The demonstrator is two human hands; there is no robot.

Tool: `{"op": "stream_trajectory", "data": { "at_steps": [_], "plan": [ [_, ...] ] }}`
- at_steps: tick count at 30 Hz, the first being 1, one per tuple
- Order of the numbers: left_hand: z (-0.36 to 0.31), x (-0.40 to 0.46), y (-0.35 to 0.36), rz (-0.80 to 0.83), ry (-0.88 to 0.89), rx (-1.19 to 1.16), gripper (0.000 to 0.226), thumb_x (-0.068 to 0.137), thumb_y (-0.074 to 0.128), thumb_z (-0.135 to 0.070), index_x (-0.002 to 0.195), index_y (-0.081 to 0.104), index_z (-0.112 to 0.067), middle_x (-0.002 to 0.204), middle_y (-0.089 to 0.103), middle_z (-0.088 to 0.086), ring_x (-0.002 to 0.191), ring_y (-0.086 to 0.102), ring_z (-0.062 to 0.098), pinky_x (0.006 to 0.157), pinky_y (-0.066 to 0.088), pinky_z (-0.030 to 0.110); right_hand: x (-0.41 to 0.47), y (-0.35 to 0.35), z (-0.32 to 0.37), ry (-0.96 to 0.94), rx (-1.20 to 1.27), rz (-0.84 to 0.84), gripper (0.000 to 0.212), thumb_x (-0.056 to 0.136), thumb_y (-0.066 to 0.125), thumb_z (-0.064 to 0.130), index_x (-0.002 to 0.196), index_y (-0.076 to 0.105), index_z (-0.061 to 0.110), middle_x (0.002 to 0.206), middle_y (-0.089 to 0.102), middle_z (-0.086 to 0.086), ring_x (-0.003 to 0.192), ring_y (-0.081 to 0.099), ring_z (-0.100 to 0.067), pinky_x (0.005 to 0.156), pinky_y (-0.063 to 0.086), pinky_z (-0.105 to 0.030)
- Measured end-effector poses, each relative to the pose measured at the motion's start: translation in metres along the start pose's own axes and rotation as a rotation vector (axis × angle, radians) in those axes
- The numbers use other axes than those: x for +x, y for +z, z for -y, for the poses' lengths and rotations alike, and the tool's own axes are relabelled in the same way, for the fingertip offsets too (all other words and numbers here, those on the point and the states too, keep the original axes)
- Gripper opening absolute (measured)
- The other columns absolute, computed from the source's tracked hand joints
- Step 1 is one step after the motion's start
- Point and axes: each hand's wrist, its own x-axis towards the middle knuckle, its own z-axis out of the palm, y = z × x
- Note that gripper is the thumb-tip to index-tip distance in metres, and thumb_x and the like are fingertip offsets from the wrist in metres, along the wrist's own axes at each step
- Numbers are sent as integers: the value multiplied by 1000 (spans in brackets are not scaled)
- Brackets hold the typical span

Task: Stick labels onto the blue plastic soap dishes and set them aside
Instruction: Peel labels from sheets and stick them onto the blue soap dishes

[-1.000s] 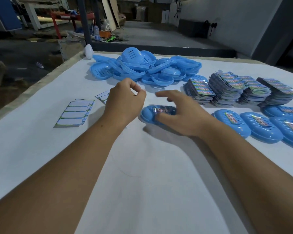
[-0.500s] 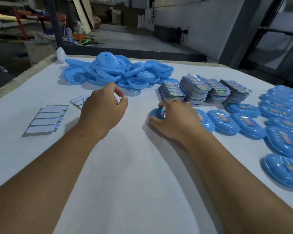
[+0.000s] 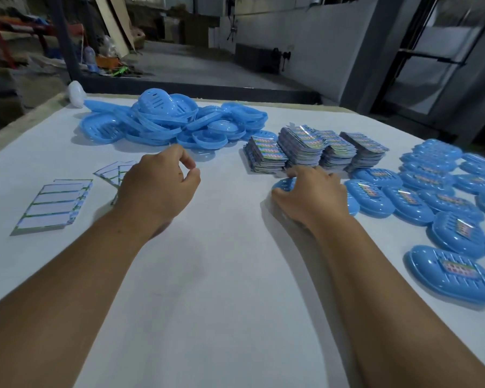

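Observation:
My right hand (image 3: 311,193) lies over a blue soap dish (image 3: 284,184) and grips it on the white table, at the left end of a row of labelled dishes (image 3: 409,204). Most of that dish is hidden under the hand. My left hand (image 3: 157,186) hovers over the table with fingers curled and thumb near the fingertips, holding nothing I can see. A heap of unlabelled blue dishes (image 3: 168,121) lies at the back. Stacks of shiny labels (image 3: 303,144) stand just behind my right hand.
Empty label backing sheets (image 3: 53,205) lie at the left, and more (image 3: 111,170) sit partly behind my left hand. Many labelled dishes (image 3: 454,233) fill the right side. A white object (image 3: 76,93) sits at the far left corner. The table (image 3: 207,275) ends at the back.
My right hand has slid the dish to the right until it lies beside the labelled row. My left hand has stayed curled over the table. The view has turned right.

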Motion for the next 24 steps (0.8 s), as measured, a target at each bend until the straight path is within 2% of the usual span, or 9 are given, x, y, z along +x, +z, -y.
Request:
{"op": "stream_trajectory", "data": {
  "at_steps": [9,14,16,19,21,24],
  "plan": [
    [5,6,-2,27,-53,-43,12,93,61,-40,90,62,-28,66,61,-7,70,60,17,67,49,34,7,-5,-7,10,67,-18,45,84,65,48,127,65,33,135,59,-8,128,44,-40,104,39,-49],
    [17,12,-12,-55,-139,-61,12,94,60,-39,91,62,-28,71,61,-8,72,59,17,65,48,33,7,-12,21,-195,148,-71,38,87,63,45,121,68,28,126,67,-3,118,56,-34,100,47,-43],
    [25,17,-17,-92,-186,-62,11,94,59,-37,89,61,-27,72,60,-9,76,59,20,66,45,33,11,-15,40,-310,166,-41,32,88,64,43,114,70,25,112,71,4,104,61,-25,90,51,-37],
    [38,21,-24,-141,-271,-47,13,95,56,-35,91,63,-23,79,62,-6,78,59,20,67,44,33,18,-16,71,-412,201,103,23,90,65,44,110,69,33,83,62,23,86,60,-13,76,50,-31],
    [46,22,-27,-155,-321,-20,16,96,55,-35,94,63,-22,84,63,-3,80,59,22,69,45,34,22,-11,88,-473,213,156,20,90,65,43,108,69,33,80,62,23,85,61,-13,74,51,-31],
    [53,21,-28,-144,-377,23,17,96,53,-35,94,64,-22,89,66,0,83,60,26,73,49,35,22,4,99,-512,217,179,21,91,64,39,109,70,30,88,67,16,88,62,-15,81,55,-34]
  ]
}}
